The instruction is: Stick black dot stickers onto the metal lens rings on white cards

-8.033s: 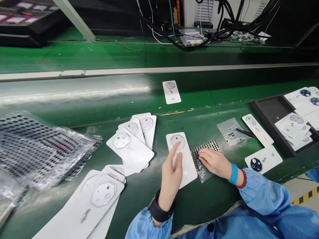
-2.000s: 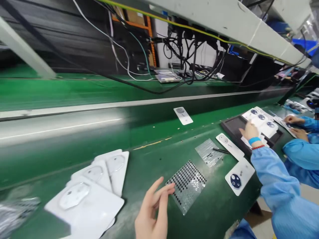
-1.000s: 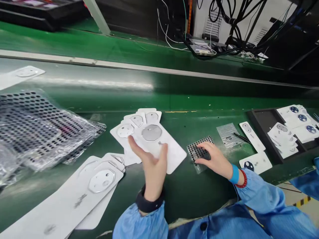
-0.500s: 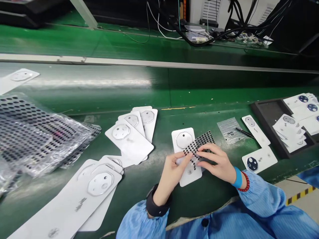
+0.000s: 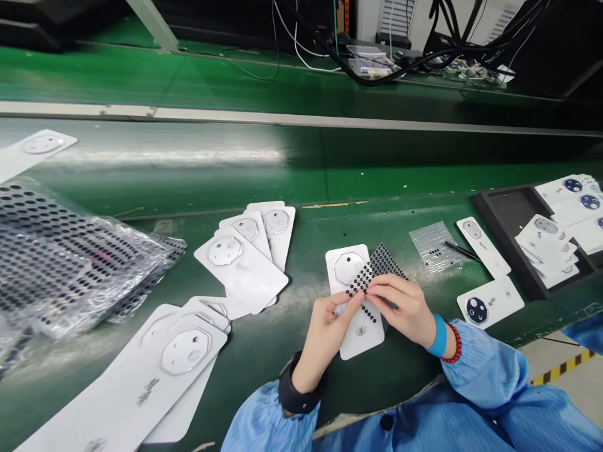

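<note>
Both hands meet at a sheet of small black round stickers [image 5: 384, 263], held over a white phone back panel [image 5: 348, 342] with an outlined camera area. My left hand [image 5: 330, 323] pinches the sheet's lower left corner between thumb and index finger. From the other side my right hand [image 5: 400, 307] is closed on the sheet, its fingertips meeting near the left thumb. The sheet is now bent, its far part angled up to the right. A few loose-edged dots show below the fingers. The exact pinch of the right fingertips is partly hidden.
White panels [image 5: 245, 267] lie fanned to the left, with larger ones [image 5: 117, 395] nearer me. Plastic-bagged dot sheets [image 5: 85, 270] fill the far left. At right are a clear dotted sheet [image 5: 426, 242], a black pen [image 5: 464, 251], two panels [image 5: 490, 251] and a black tray [image 5: 504, 216].
My right hand has drawn in toward my left, its fingers going from spread to pinched. The sticker sheet has bent. The view has shifted slightly.
</note>
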{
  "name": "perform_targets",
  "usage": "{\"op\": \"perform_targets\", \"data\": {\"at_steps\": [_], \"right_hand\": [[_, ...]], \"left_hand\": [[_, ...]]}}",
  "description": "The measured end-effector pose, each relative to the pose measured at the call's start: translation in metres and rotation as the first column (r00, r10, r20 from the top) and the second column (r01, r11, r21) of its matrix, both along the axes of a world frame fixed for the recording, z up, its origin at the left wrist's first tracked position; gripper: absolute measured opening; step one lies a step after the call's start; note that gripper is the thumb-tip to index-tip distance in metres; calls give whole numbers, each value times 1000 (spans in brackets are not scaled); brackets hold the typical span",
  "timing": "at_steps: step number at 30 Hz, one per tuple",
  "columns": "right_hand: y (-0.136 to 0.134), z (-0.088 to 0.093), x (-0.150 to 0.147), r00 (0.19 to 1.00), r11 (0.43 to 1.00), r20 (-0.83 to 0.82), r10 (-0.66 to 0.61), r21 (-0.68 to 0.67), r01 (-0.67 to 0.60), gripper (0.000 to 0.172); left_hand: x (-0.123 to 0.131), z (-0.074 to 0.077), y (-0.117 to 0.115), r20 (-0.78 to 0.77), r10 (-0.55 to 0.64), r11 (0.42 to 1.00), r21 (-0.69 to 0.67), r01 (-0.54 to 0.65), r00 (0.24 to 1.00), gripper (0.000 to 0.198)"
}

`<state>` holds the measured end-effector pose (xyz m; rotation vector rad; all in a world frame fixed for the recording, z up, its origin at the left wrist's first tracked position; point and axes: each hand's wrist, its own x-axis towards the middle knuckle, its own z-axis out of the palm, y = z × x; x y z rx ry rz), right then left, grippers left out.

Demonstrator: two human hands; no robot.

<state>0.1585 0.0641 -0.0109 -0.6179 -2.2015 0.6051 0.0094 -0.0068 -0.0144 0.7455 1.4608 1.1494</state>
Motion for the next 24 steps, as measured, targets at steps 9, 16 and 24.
{"op": "perform_targets", "data": {"at_steps": [9, 16, 24], "right_hand": [[8, -26, 8, 975, 999, 219, 34, 26, -41, 16], [14, 4, 12, 997, 993, 72, -41, -105, 49, 12], [-7, 54, -20, 992, 998, -128, -20, 50, 27, 12]], "left_hand": [[-15, 1, 2, -236, 101, 993, -39, -113, 966, 34], [-26, 14, -16, -345, 390, 918, 211, -335, 854, 77], [13, 41, -26, -132, 152, 976, 178, -128, 980, 31]]}}
